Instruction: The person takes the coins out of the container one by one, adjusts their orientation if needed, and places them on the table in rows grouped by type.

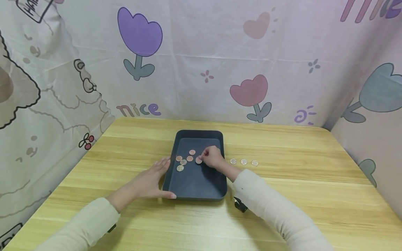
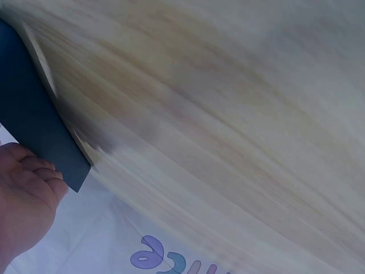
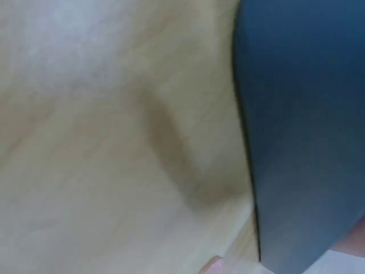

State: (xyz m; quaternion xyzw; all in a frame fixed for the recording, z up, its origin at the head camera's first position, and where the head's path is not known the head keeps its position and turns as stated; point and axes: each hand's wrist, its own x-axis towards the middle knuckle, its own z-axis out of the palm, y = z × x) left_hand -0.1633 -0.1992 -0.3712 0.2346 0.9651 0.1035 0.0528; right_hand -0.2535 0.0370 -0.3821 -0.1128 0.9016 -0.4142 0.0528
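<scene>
Basically, coin (image 1: 198, 160) is inside the tray (image 1: 201, 184), about mid-width, edge pinched by right hand (image 1: 213, 157). Probably light, rigid, slick; grip its rim. Five other coins (image 1: 183, 162) sit in tray's left half. Left hand (image 1: 150, 181), thumb spread from fingers, touches tray's left side.

Tray (image 1: 198, 183), dark grey, containing copper-coloured coins (image 1: 190, 158) and brassy coins (image 1: 180, 168); pale metallic coins (image 1: 244, 161) at its three o'clock. Table (image 1: 292, 195): yellow, wood-grained. Sleeves (image 1: 263, 195): cream. Backdrop (image 1: 194, 38): whitish; purple tulip (image 1: 140, 33) toward eleven, pink tulip (image 1: 248, 90) toward one.
</scene>
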